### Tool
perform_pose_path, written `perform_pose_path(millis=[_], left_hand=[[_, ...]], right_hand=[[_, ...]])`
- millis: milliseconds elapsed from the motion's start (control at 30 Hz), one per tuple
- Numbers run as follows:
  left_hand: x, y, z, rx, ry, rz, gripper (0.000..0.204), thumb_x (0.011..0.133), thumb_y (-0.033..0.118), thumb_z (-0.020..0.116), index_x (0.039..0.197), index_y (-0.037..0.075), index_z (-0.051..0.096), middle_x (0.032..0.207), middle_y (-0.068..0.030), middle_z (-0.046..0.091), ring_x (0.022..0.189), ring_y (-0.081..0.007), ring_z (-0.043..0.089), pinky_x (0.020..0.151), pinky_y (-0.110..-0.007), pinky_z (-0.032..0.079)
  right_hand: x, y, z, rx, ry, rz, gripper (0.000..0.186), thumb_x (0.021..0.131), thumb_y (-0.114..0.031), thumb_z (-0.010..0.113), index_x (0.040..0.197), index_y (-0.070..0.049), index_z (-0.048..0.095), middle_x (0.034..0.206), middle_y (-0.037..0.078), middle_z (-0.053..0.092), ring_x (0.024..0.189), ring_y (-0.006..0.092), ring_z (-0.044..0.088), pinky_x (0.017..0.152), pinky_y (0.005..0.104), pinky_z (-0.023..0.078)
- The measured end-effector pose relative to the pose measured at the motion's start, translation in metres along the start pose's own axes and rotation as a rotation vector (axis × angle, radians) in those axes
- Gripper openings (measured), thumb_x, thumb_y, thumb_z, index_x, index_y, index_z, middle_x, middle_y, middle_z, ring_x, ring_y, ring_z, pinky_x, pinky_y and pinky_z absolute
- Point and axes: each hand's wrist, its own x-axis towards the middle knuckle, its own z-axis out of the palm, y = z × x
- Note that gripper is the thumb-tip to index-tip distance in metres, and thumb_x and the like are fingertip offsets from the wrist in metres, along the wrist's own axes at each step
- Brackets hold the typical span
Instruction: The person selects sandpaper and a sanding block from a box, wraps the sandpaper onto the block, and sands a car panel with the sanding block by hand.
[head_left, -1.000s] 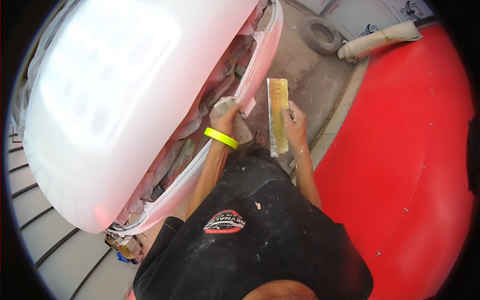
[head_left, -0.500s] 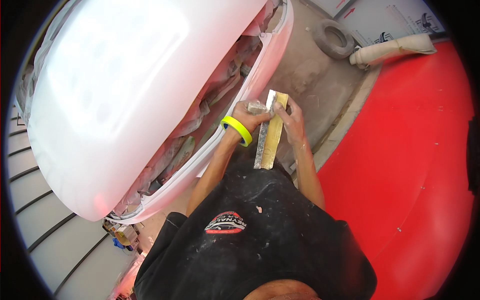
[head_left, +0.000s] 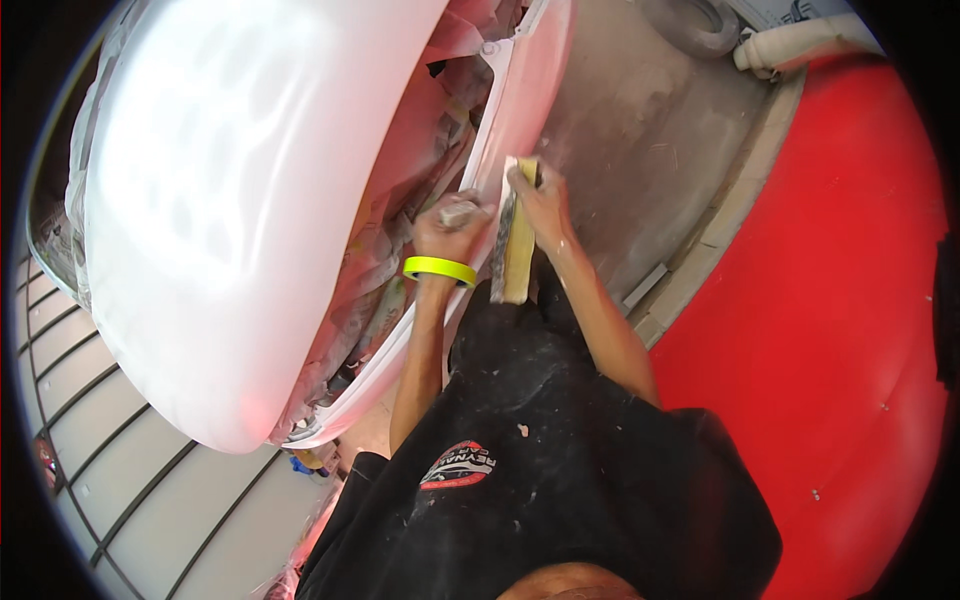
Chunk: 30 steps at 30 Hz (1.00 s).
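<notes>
My right hand (head_left: 547, 208) grips the upper end of a long, narrow sanding block (head_left: 519, 262). One of its long faces is yellow, the other grey and whitish. The block points down toward my dark shirt. To its left, apart from it, my left hand (head_left: 440, 235) is closed around a small pale grey piece (head_left: 460, 212), too blurred to name. A bright yellow roll of tape (head_left: 440, 270) sits around my left wrist like a bracelet. Beneath that hand runs the pale front edge (head_left: 487, 150) of the car.
The car's raised white hood (head_left: 240, 190) fills the upper left. Crumpled plastic sheeting (head_left: 400, 215) covers the opening beside it. A large red surface (head_left: 800, 300) lies to the right. A tyre (head_left: 692, 28) and a rolled cream piece (head_left: 812, 42) rest on the dusty floor (head_left: 640, 130) beyond.
My left hand has let go of the sanding block and moved left, keeping the small grey piece. My right hand still holds the block. The view has shifted slightly.
</notes>
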Motion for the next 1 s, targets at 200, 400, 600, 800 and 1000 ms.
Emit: perform_pose_path(millis=[200,400,600,800,1000], left_hand=[[0.032,-0.009,-0.039,-0.002,-0.006,-0.204,0.040,0.079,0.022,0.092,0.105,-0.002,0.075,0.088,-0.0040,0.072,0.075,-0.0104,0.063,0.067,-0.027,0.053],[0.056,-0.006,-0.057,-0.083,-0.293,-0.367,0.045,0.085,0.033,0.087,0.111,0.000,0.072,0.085,-0.0019,0.070,0.067,-0.0102,0.060,0.058,-0.028,0.049],[0.055,-0.002,-0.047,0.095,-0.356,-0.302,0.035,0.091,0.034,0.081,0.106,0.002,0.076,0.089,-0.0028,0.071,0.076,-0.0106,0.062,0.070,-0.029,0.052],[0.063,-0.035,-0.061,0.015,-0.372,-0.136,0.045,0.088,0.043,0.083,0.099,0.000,0.074,0.082,-0.0045,0.070,0.070,-0.0111,0.061,0.065,-0.029,0.051],[0.049,-0.033,-0.051,0.019,-0.257,-0.111,0.052,0.087,0.047,0.083,0.099,-0.003,0.072,0.076,-0.0036,0.066,0.067,-0.0122,0.060,0.059,-0.031,0.049]], right_hand=[[0.031,-0.004,0.041,-0.261,0.292,-0.143,0.030,0.087,-0.029,0.072,0.101,-0.003,0.069,0.079,0.018,0.068,0.073,0.0275,0.067,0.072,0.0417,0.052],[0.010,0.003,0.082,-0.332,0.415,-0.097,0.025,0.087,-0.026,0.074,0.097,-0.005,0.067,0.081,0.019,0.069,0.079,0.0379,0.070,0.072,0.0464,0.052],[0.076,-0.011,0.077,-0.585,0.620,-0.254,0.020,0.087,-0.022,0.070,0.096,-0.005,0.064,0.081,0.024,0.068,0.079,0.0472,0.067,0.070,0.0531,0.050],[0.007,0.021,0.101,-0.556,0.576,-0.352,0.023,0.090,-0.022,0.069,0.096,-0.003,0.059,0.086,0.024,0.068,0.084,0.0476,0.067,0.073,0.0553,0.050],[0.063,-0.026,0.088,-0.543,0.580,-0.225,0.025,0.090,-0.023,0.070,0.099,-0.002,0.061,0.088,0.025,0.068,0.085,0.0470,0.067,0.074,0.0550,0.051]])
